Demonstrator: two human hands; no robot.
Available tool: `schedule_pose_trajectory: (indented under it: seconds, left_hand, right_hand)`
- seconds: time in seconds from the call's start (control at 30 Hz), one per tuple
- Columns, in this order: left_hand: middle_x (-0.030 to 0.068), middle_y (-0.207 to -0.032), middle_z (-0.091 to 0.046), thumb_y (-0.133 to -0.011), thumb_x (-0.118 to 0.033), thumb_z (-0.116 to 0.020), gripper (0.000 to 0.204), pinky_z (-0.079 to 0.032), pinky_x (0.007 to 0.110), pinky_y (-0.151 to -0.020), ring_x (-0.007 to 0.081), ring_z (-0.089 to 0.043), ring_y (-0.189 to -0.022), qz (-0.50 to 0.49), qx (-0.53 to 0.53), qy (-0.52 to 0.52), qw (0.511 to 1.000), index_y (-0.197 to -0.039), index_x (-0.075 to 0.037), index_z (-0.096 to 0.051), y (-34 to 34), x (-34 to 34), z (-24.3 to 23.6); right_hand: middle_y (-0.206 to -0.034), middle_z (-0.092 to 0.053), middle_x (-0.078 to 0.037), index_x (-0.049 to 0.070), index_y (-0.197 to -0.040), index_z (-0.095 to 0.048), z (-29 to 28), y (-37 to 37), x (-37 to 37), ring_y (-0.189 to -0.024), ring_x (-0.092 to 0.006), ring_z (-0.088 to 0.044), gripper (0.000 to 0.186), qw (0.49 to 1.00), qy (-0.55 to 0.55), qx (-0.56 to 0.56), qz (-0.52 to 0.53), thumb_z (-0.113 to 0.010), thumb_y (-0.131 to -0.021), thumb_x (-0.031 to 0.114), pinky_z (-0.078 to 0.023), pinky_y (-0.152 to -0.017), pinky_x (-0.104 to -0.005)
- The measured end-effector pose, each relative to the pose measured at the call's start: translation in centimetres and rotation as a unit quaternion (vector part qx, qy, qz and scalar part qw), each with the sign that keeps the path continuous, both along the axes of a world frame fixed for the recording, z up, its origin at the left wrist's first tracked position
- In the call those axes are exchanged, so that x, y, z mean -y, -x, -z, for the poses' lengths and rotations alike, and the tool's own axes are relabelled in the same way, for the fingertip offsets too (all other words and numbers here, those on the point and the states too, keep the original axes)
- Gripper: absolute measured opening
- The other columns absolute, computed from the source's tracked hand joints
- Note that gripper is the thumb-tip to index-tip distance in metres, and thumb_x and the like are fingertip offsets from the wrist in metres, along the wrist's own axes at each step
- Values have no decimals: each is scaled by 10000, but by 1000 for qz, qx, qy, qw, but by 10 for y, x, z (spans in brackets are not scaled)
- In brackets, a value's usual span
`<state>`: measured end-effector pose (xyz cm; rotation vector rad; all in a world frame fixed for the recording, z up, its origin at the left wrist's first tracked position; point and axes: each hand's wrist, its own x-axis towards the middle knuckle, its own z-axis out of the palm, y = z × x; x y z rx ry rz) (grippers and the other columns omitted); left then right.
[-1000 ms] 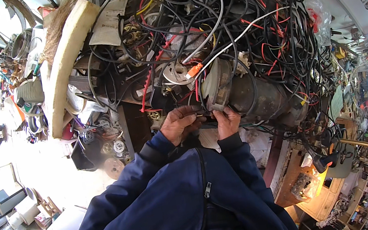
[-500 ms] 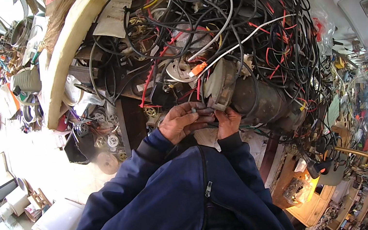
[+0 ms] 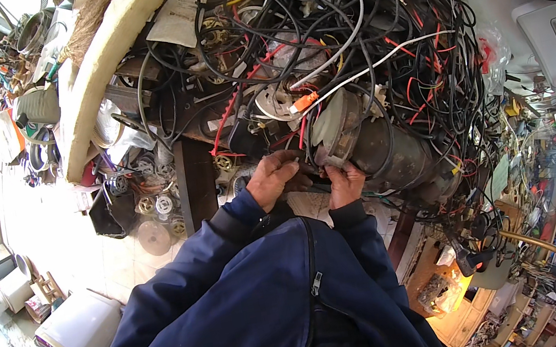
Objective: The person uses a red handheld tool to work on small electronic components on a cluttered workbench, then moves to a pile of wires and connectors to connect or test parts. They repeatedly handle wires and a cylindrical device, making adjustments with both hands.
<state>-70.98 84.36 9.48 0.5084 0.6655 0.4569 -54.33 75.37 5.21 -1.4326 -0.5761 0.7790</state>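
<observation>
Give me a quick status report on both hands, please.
Left hand curled. Right hand at lower edge of pale round piece. Both grips unclear. Black cable tangle crowding close.

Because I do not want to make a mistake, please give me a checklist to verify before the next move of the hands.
1. Right hand at the pale round housing: ok, fingers at its lower edge.
2. Left hand holding a part: cannot tell, too small and shadowed.
3. Dark cylinder free of cables: not ok, a black cable crosses it.
4. Orange connector apart from both hands: ok, it lies beyond them.
</observation>
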Motion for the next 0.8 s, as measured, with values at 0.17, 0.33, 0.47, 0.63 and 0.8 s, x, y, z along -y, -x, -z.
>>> schedule_pose_trajectory:
  seconds: [0.17, 0.33, 0.47, 0.63, 0.8]
  left_hand:
    - [74, -985, -664, -895, -72, -634, 287, -522, 278, -792, 132, -629, -856, -17, -79, -141, 987, -1156, 41, -590, -16, 1, 19]
    - [63, -904, -692, -845, -65, -712, 217, -504, 253, -745, 97, -618, -816, -47, -121, -174, 976, -1023, 54, -675, -35, -1, 14]
    - [75, -882, -699, -835, -25, -719, 192, -532, 260, -701, 109, -639, -765, -63, -87, -104, 989, -1005, 56, -677, -43, -1, 11]
    - [103, -902, -710, -824, 21, -713, 195, -562, 266, -724, 144, -677, -767, -90, -6, 27, 996, -1016, 39, -683, -43, 3, 22]
    - [109, -889, -713, -810, 49, -710, 209, -568, 268, -735, 155, -686, -780, -71, 0, 26, 997, -1017, 39, -684, -40, 0, 25]
  right_hand:
    - [-802, -672, -76, -46, -919, -681, 12, -7, 4, -684, -139, -612, 114, 999, 20, 24, -13, -628, -819, -33, -494, -617, -306]
    - [-814, -682, -62, -29, -948, -694, 8, -6, 2, -683, -130, -608, 132, 999, 33, 30, -8, -642, -829, -6, -483, -605, -302]
    - [-825, -686, -60, -18, -984, -701, -1, -3, 0, -687, -115, -597, 156, 1000, 21, -6, -12, -644, -844, 17, -476, -608, -292]
    - [-926, -681, -48, -4, -1027, -686, 1, -7, 3, -772, -132, -616, 166, 995, 48, 71, -41, -622, -876, 22, -508, -670, -329]
    - [-934, -680, -46, -13, -1017, -684, -3, -6, 2, -790, -129, -615, 153, 993, 41, 104, -44, -622, -883, 27, -510, -684, -331]
